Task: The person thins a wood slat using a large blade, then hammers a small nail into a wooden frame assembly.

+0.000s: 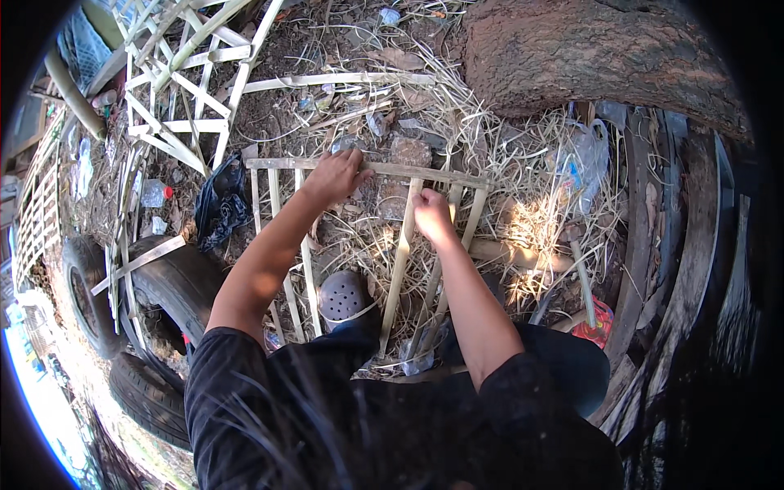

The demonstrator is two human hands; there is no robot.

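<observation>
A frame of split bamboo lies in front of me, several upright slats running from a long crossbar [400, 170] toward my body. My left hand [333, 177] is closed over the crossbar, left of its middle. Just below that bar, my right hand [433, 216] is closed against the right side of a pale bamboo slat [398, 263], its fingertips at the slat's upper end. Whatever lies inside the right fist is hidden. Between the slats shows a grey clog with holes [341, 296] on my foot. A rough block [411, 152] sits just beyond the crossbar.
Bamboo shavings [474, 114] litter the ground. A thick tree trunk [596, 57] lies at the back right. A bamboo lattice [192, 126] stands at the back left, with old tyres [175, 282] nearer. Wooden planks [686, 237] run along the right. A plastic bottle [153, 193] lies left.
</observation>
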